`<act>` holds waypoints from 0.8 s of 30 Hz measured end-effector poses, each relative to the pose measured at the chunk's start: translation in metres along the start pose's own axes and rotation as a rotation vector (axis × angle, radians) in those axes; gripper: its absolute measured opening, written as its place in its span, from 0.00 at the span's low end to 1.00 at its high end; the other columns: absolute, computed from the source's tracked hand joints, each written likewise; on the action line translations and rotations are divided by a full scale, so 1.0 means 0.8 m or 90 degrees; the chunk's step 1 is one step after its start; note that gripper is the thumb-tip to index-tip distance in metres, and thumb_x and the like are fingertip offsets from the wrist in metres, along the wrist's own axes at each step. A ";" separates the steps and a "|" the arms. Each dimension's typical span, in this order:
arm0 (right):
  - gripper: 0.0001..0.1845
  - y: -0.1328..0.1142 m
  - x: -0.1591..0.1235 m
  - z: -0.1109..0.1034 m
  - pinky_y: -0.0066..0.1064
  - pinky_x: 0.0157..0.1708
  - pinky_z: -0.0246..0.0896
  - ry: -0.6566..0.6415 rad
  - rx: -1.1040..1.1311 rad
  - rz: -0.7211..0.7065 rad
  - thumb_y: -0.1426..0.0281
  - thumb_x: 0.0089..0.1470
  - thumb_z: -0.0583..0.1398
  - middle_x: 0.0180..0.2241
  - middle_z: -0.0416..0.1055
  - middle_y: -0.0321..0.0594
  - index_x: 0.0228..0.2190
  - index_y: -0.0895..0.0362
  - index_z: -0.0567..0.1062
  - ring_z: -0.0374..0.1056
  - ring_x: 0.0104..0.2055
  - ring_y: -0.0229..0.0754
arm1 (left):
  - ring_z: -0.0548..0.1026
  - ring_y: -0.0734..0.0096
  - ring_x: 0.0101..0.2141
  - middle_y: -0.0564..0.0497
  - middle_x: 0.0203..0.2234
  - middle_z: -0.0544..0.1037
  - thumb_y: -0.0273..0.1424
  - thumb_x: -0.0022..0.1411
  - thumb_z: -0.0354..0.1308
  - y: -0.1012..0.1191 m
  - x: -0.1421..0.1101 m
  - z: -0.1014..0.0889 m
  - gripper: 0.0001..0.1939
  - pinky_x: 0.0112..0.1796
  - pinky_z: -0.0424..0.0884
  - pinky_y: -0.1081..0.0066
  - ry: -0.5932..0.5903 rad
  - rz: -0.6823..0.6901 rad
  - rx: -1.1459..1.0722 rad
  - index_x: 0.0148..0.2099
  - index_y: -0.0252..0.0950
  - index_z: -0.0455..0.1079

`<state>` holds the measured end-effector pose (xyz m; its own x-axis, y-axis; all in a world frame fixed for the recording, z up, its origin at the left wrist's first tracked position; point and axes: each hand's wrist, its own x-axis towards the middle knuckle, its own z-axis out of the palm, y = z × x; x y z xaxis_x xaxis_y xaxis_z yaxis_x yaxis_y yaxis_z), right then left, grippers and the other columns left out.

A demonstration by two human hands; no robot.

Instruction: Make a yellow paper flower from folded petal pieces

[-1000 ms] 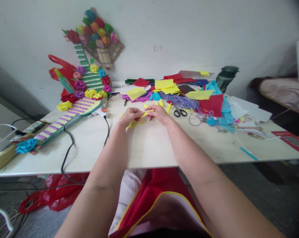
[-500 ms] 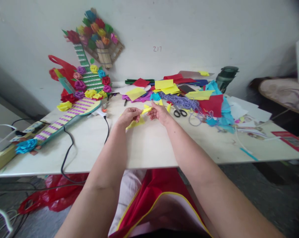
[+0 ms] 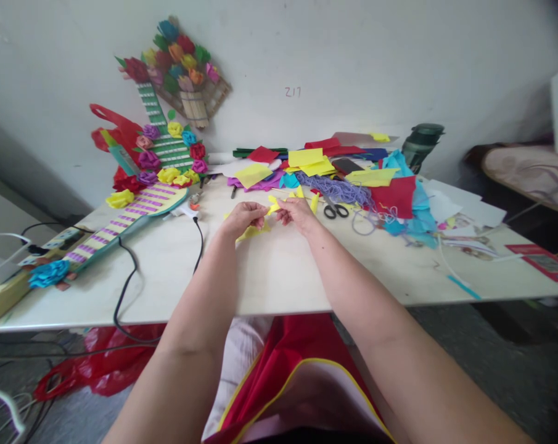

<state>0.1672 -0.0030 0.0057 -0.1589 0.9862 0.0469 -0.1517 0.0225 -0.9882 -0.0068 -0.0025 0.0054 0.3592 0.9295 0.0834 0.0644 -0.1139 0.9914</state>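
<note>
Between my hands is a small yellow paper piece (image 3: 274, 208), pinched at both ends over the middle of the table. My left hand (image 3: 244, 219) is closed with thumb and fingertips on its left end. On the other end, the fingers of my right hand (image 3: 297, 213) are bent together, partly hiding the paper. More yellow paper (image 3: 254, 232) lies on the table under and beside my left hand. Yellow scraps (image 3: 314, 202) lie just beyond my right hand. A pair of scissors (image 3: 336, 211) with black handles rests to the right of that hand.
Behind my hands lie stacked yellow sheets (image 3: 306, 158), a lavender yarn tangle (image 3: 336, 189) and red paper (image 3: 396, 196). A dark bottle (image 3: 421, 147) stands at the back right. Flower-decorated boards (image 3: 135, 213) occupy the left. A black cable (image 3: 127, 277) hangs over the front edge (image 3: 279, 313).
My fingers have shifted slightly around the yellow paper piece, with the right-hand fingers curling a little more over it. Everything else on the table stays in place.
</note>
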 end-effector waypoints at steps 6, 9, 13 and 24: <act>0.15 0.000 0.001 -0.002 0.21 0.12 0.55 0.000 0.010 -0.019 0.61 0.49 0.62 0.14 0.70 0.35 0.23 0.59 0.69 0.59 0.12 0.30 | 0.65 0.80 0.14 0.53 0.13 0.70 0.39 0.47 0.65 0.002 -0.002 0.000 0.15 0.19 0.60 0.77 0.007 0.003 -0.017 0.24 0.32 0.67; 0.13 0.000 0.001 -0.002 0.21 0.12 0.54 0.029 -0.001 -0.039 0.63 0.48 0.62 0.13 0.68 0.34 0.21 0.60 0.69 0.58 0.11 0.29 | 0.65 0.80 0.14 0.53 0.13 0.70 0.38 0.46 0.65 0.001 -0.001 0.000 0.15 0.19 0.60 0.77 0.003 -0.002 -0.022 0.24 0.32 0.67; 0.14 -0.001 0.000 0.000 0.20 0.13 0.53 0.062 0.005 -0.057 0.62 0.49 0.61 0.13 0.67 0.34 0.21 0.59 0.69 0.58 0.11 0.29 | 0.65 0.80 0.14 0.53 0.13 0.70 0.39 0.46 0.65 -0.001 0.000 0.000 0.15 0.19 0.59 0.77 -0.008 -0.002 -0.026 0.25 0.32 0.68; 0.13 0.004 -0.001 0.011 0.21 0.12 0.54 0.035 -0.023 0.008 0.66 0.44 0.65 0.14 0.69 0.35 0.20 0.60 0.70 0.58 0.12 0.29 | 0.67 0.79 0.15 0.53 0.14 0.71 0.40 0.46 0.66 -0.001 0.001 0.011 0.16 0.19 0.61 0.77 -0.012 0.000 -0.035 0.25 0.33 0.66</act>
<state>0.1583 -0.0051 0.0041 -0.1063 0.9940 0.0270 -0.1139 0.0148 -0.9934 0.0014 -0.0048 0.0037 0.3760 0.9230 0.0813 0.0136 -0.0933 0.9955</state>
